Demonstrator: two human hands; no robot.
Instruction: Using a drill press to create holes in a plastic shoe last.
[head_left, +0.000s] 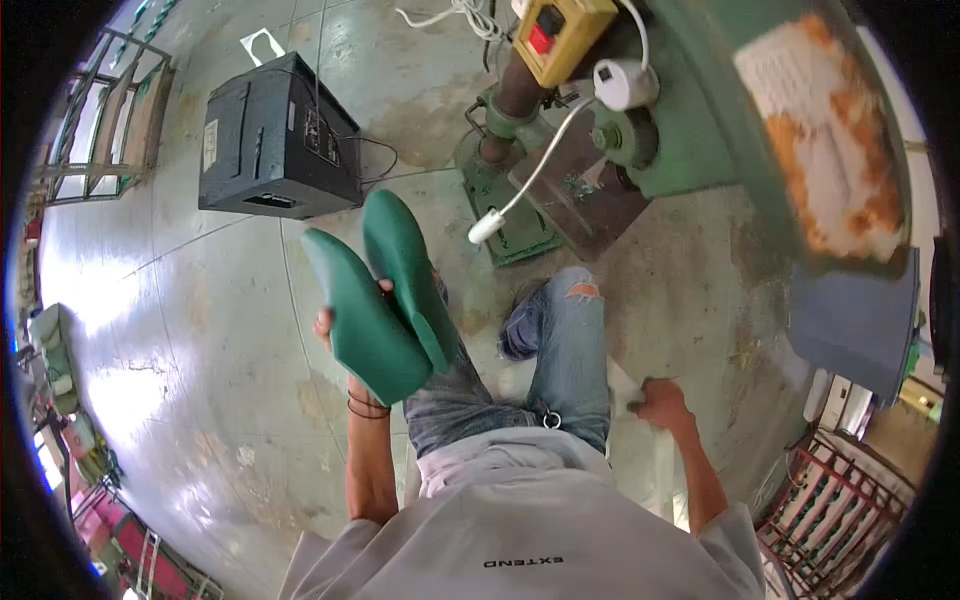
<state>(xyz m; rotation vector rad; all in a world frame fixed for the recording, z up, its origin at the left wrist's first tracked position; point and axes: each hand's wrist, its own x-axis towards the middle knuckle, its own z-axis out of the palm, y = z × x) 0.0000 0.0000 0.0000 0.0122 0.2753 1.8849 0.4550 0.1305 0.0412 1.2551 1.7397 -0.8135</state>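
My left hand [328, 322] grips a pair of smooth green shoe lasts, raised over my left thigh. One last [365, 325] lies nearer my palm, and the other last [405, 260] sits beside it, overlapping slightly. Fingertips show between the two. Away to the right of my right knee, my right hand [662, 403] is low, with fingers curled and somewhat blurred. A pale strip [622, 382] shows beside its fingers; whether the hand touches it I cannot tell.
Ahead stands a green machine [690, 130] with a yellow switch box [562, 38] and a white-corded lamp [487, 227]. A black speaker-like box [275, 140] is on the floor at front left. Metal racks [840, 500] stand at the sides.
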